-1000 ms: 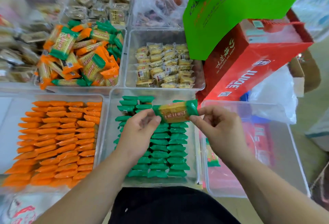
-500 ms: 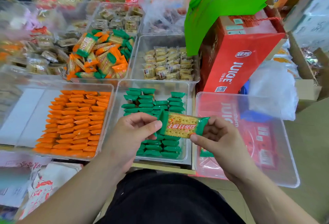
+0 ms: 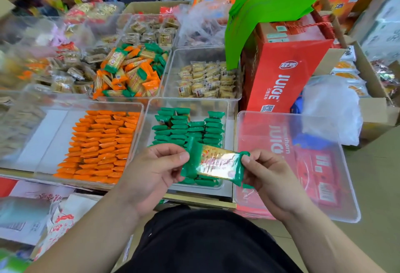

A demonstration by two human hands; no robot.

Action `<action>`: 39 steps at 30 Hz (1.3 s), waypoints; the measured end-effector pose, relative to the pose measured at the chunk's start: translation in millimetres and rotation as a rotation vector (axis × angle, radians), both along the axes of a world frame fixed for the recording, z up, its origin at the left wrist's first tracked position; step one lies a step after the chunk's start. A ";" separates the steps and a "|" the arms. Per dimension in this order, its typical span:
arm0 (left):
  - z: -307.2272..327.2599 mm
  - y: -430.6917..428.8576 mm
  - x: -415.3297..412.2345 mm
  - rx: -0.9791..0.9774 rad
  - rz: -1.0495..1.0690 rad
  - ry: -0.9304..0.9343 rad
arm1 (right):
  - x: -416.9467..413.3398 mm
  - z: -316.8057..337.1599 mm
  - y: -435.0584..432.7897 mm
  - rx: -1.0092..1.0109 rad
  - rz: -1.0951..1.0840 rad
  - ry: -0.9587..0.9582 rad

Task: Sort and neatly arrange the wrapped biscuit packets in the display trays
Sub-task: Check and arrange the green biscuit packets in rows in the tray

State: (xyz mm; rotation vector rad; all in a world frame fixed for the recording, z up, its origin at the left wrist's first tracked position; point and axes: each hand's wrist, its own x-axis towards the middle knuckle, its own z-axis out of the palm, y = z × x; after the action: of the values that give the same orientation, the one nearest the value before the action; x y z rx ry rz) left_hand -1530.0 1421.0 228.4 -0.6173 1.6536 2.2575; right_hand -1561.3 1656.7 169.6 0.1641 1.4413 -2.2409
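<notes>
Head view, looking down over the display trays. Against a second ago, brings the green packet [image 3: 213,163] lower and nearer the body: then over the far half of the green rows [image 3: 190,129], now above their near end, close to the front edge of the middle tray [image 3: 149,125]. Grasps it at both ends as before, left hand [image 3: 151,171] pinching the left green flap between thumb and fingers, right hand [image 3: 266,177] pinching the right flap, now crumpled rather than flat. Holds it slightly tilted, left end a little higher, glossy face up. Not yet set down; impossible to tell whether touching the rows beneath. Probably smoothing or folding the end flaps before slotting in among the rest. Means one more green packet drawn out for sorting, with plenty of orange and green left jumbled in the mixed heap [image 3: 132,73] behind. Orange tray [image 3: 141,108] to the left filled in tidy rows, no hand near it. Next, most likely: lowering the packet edge-on into the near end of the rows, in line with its neighbours and without knocking them over.
</notes>
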 end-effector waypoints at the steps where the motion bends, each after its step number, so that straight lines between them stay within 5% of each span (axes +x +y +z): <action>1: 3.3 2.2 1.4 0.020 -0.022 -0.006 | 0.9 -3.5 -1.0 -0.073 0.022 -0.065; 6: 13.2 9.8 2.2 0.069 -0.033 -0.003 | 9.0 -6.3 -5.5 -0.357 0.070 -0.305; 16: -23.6 5.8 2.3 0.099 0.053 -0.111 | 10.2 31.5 7.2 -0.485 0.073 -0.146; 32: -6.8 14.0 -5.8 0.027 0.093 0.064 | 3.5 13.0 16.8 -0.350 -0.118 -0.219; 39: -10.2 13.7 -5.2 -0.035 0.020 0.044 | -1.7 9.8 10.8 -0.032 -0.114 -0.113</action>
State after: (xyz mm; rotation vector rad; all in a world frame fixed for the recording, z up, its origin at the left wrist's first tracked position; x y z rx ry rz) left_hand -1535.2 1434.6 218.2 -0.5988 1.7187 2.2756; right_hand -1563.1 1667.5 179.4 0.3653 1.3666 -2.3042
